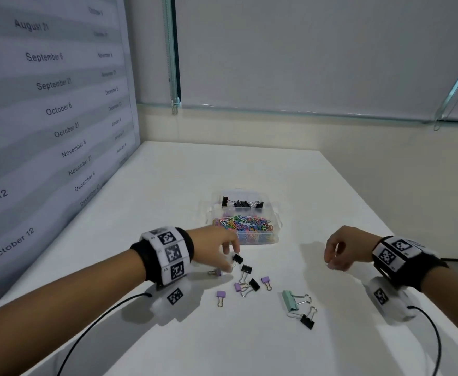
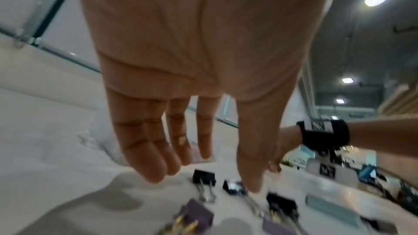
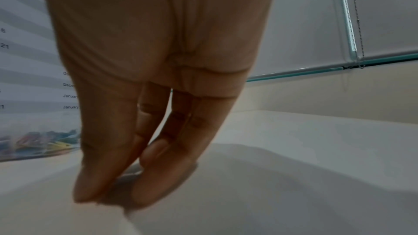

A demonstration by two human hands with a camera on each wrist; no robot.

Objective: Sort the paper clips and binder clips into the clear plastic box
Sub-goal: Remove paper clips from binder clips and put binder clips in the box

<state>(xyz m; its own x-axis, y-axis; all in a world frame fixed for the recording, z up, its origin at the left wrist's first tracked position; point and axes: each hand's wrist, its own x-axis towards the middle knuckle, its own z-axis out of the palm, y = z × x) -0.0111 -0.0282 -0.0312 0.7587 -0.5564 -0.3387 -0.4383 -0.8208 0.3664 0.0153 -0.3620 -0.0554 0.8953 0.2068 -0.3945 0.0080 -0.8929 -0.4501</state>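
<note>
The clear plastic box [image 1: 276, 214] stands mid-table, with coloured paper clips [image 1: 242, 224] in its near compartment and black binder clips [image 1: 240, 203] in the far one. Loose binder clips lie in front of it: black ones [image 1: 246, 268], purple ones [image 1: 221, 294], a large green one [image 1: 288, 300]. My left hand [image 1: 231, 260] hangs just over a black clip [image 2: 203, 176], fingers straight [image 2: 156, 172], holding nothing. My right hand [image 1: 330, 264] is to the right, thumb and fingertips [image 3: 90, 190] pinched at the tabletop on what looks like a small, barely visible paper clip.
The white table [image 1: 249, 348] runs along a wall with a date chart [image 1: 46, 109] on the left and ends at a window sill behind. Another black clip [image 1: 307, 321] lies near the green one. Cables trail from both wrist bands.
</note>
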